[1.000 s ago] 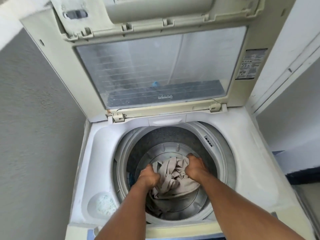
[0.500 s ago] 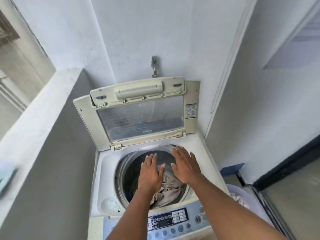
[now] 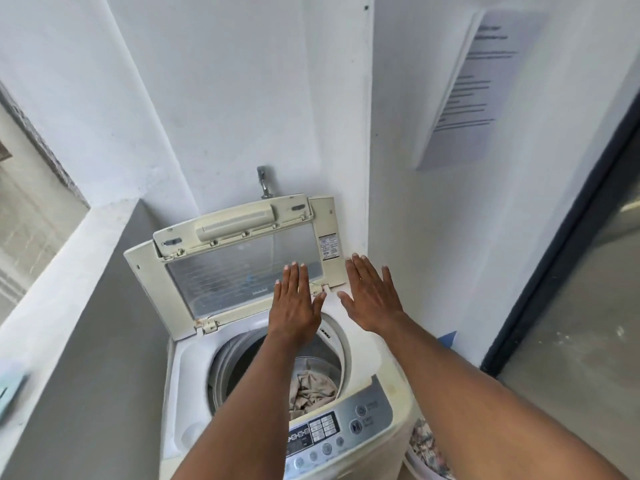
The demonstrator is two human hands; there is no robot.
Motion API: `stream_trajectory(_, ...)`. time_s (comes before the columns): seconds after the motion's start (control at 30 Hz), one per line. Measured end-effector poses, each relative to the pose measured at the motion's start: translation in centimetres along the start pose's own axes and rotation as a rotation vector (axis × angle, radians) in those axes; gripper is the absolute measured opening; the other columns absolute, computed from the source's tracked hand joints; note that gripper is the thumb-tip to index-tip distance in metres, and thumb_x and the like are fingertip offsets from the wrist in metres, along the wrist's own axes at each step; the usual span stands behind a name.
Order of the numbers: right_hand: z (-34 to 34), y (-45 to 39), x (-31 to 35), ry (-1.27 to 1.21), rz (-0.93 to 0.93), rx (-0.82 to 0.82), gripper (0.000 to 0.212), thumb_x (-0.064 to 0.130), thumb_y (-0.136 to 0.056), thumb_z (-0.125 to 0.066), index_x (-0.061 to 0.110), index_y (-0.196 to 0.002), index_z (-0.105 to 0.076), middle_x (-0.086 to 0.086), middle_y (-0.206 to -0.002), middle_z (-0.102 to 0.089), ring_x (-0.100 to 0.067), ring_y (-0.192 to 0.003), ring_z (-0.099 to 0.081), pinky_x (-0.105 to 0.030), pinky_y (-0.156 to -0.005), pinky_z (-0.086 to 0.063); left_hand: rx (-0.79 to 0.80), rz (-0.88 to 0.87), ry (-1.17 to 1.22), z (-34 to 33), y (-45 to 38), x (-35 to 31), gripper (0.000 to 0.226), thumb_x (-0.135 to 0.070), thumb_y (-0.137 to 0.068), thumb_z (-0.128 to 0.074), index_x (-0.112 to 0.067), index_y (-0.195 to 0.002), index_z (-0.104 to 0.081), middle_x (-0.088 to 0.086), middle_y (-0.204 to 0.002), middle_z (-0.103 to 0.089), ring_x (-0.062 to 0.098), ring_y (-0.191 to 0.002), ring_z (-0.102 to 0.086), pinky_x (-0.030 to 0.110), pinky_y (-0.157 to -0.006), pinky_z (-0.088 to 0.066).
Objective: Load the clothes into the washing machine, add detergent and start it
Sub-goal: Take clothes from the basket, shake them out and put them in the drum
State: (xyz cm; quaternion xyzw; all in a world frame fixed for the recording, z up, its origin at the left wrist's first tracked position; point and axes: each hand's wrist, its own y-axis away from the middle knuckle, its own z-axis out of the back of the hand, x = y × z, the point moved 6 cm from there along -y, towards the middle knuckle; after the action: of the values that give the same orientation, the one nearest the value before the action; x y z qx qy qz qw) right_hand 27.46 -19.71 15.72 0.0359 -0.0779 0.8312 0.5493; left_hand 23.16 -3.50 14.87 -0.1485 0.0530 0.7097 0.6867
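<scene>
- Here's the cream-white top-loading washing machine (image 3: 363, 344), wedged into a narrow white-walled corner, its clear-windowed cream plastic lid (image 3: 239, 268) tipped up and back against the wall.
- Down in the grey metal drum (image 3: 318, 365), a crumpled beige garment (image 3: 310, 393) lies bunched at the bottom, partly hidden by the left forearm.
- Left hand (image 3: 294, 303) is up over the drum opening, palm down, fingers straight and close together, gripping nothing; it hangs in front of the lid's window.
- Right hand (image 3: 372, 299) is just beside it to the right, flat too, fingers spread a little, holding nothing, fingertips near the lid's right edge; contact with the lid can't be judged from here.
- At the near edge, the silver-grey control panel with round buttons and a dark display (image 3: 332, 434) runs across the front of the machine.
- Behind the lid, a small chrome water tap (image 3: 265, 181) sticks out of the wall.
- On the right-hand wall, a white printed paper notice (image 3: 474, 88) is stuck up high; the text is too blurred to read.
- Further right, a dark-framed glass door (image 3: 571, 244).
- Left side, a grey plastered ledge wall topped in white (image 3: 65, 282), with a window opening above it.
- Bottom right, tucked beside the machine, a pale round laundry basket with patterned fabric (image 3: 427, 448) inside.
</scene>
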Motion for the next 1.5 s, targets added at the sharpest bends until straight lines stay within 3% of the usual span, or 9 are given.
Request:
stream_trajectory(0.47, 0.0, 7.8, -20.9, 0.014, -0.285, 0.079, 0.077, 0.05, -0.108, -0.029, 0.014, -0.164, 0.008, -0.007, -0.174, 0.009, -0.024, -0.16, 0.004, -0.057, -0.127, -0.004, 0.113, -0.194, 0.068, -9.6, -2.6, -18.4, 0.076, -0.054, -0.109, -0.025, -0.011, -0.166, 0.002, 0.009, -0.175, 0.003, 0.023, -0.162, 0.008, 0.042, -0.131, 0.003)
stream_trajectory(0.67, -1.5, 9.7, -30.7, 0.027, -0.28, 0.146, 0.076, 0.052, -0.108, -0.028, 0.014, -0.165, 0.005, -0.008, -0.174, 0.004, -0.024, -0.16, 0.001, -0.057, -0.127, -0.005, 0.165, -0.129, 0.073, -15.8, -3.4, -26.6, 0.077, -0.057, -0.108, -0.021, -0.012, -0.166, 0.005, 0.008, -0.175, 0.006, 0.023, -0.161, 0.01, 0.041, -0.129, 0.007)
stream_trajectory(0.83, -3.3, 9.0, -37.8, 0.009, -0.236, 0.196, 0.074, 0.052, -0.107, -0.032, 0.015, -0.165, -0.002, -0.007, -0.174, -0.005, -0.024, -0.16, -0.008, -0.057, -0.125, -0.01, 0.169, -0.006, 0.076, -21.1, -3.2, -32.5, 0.095, -0.071, -0.092, 0.012, -0.014, -0.166, -0.002, 0.006, -0.175, -0.002, 0.022, -0.162, 0.003, 0.043, -0.13, 0.004)
stream_trajectory(1.0, -6.6, 8.6, -41.4, -0.009, -0.21, 0.198, 0.066, 0.05, -0.107, -0.037, 0.014, -0.16, -0.022, -0.009, -0.164, -0.032, -0.027, -0.15, -0.032, -0.054, -0.118, -0.027, 0.119, 0.147, 0.093, -25.7, -2.9, -34.3, 0.063, -0.05, -0.106, -0.032, -0.014, -0.157, -0.038, 0.008, -0.159, -0.046, 0.027, -0.149, -0.04, 0.051, -0.126, -0.026)
stream_trajectory(1.13, -12.3, 8.6, -42.3, 0.007, -0.166, 0.245, 0.058, 0.049, -0.106, -0.039, 0.014, -0.153, -0.035, -0.009, -0.15, -0.048, -0.028, -0.135, -0.048, -0.049, -0.106, -0.04, 0.103, 0.246, 0.107, -30.5, -2.8, -33.2, 0.051, -0.041, -0.102, -0.05, -0.015, -0.145, -0.053, 0.006, -0.142, -0.061, 0.029, -0.131, -0.058, 0.047, -0.113, -0.042)
stream_trajectory(1.33, -26.8, 8.3, -43.2, -0.006, -0.047, 0.397, 0.041, 0.043, -0.106, -0.043, 0.017, -0.136, -0.048, -0.007, -0.133, -0.056, -0.028, -0.115, -0.06, -0.041, -0.089, -0.051, 0.219, 0.367, 0.144, -44.3, -1.7, -28.7, 0.051, -0.037, -0.1, -0.054, -0.017, -0.147, -0.05, 0.003, -0.142, -0.059, 0.027, -0.131, -0.056, 0.044, -0.113, -0.04)
stream_trajectory(1.5, -41.5, 9.3, -44.0, -0.058, -0.065, 0.473, 0.039, 0.039, -0.106, -0.046, 0.022, -0.141, -0.044, -0.002, -0.134, -0.055, -0.025, -0.116, -0.062, -0.04, -0.086, -0.053, 0.263, 0.487, 0.123, -57.8, 0.2, -23.3, 0.053, -0.037, -0.102, -0.049, -0.019, -0.152, -0.045, 0.004, -0.152, -0.052, 0.029, -0.138, -0.051, 0.046, -0.117, -0.038)
